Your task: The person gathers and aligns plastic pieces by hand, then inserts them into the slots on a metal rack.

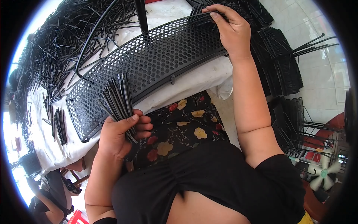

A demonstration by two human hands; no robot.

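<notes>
A bundle of thin black plastic sticks (118, 98) is gripped in my left hand (120, 133), between thumb and fingers, and the sticks fan upward. Behind them a curved black panel with rows of round holes (164, 56) lies across the white-covered table. My right hand (235, 33) is at the panel's far right end, thumb and forefinger closed together on a thin black stick (203, 15). Around that end, a dense group of black sticks (199, 25) covers the holes. My fingers partly hide how they sit there.
A big heap of loose black sticks (71, 41) covers the far left of the table (50, 153), with a small pile (59, 126) nearer. A black bar (141, 16) rises behind the panel. Stacked bristly black panels (281, 61) stand at right. A fan (323, 173) is lower right; another person (52, 201) sits lower left.
</notes>
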